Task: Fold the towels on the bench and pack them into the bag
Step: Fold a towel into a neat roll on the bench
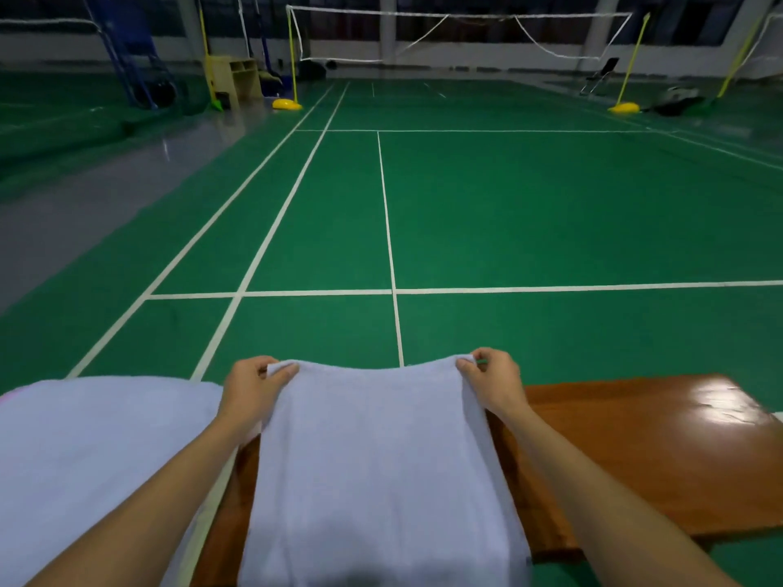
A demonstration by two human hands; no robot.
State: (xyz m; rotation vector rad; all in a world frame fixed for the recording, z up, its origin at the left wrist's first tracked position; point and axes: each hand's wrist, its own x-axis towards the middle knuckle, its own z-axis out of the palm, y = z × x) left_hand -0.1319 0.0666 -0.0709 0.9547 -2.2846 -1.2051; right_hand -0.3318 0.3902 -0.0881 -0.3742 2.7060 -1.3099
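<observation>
A white towel [377, 459] lies stretched across the wooden bench [644, 451], running from its far edge toward me. My left hand [254, 387] pinches the towel's far left corner. My right hand [493, 379] pinches the far right corner. Both corners are lifted slightly, at the bench's far edge. A second white towel [97, 451] lies spread out to the left, covering that end of the bench. No bag is in view.
Beyond the bench lies a green badminton court floor [508, 213] with white lines. Nets on yellow posts [292, 57], a wooden cabinet [235, 78] and a folding chair [599, 76] stand far back. The bench's right part is bare wood.
</observation>
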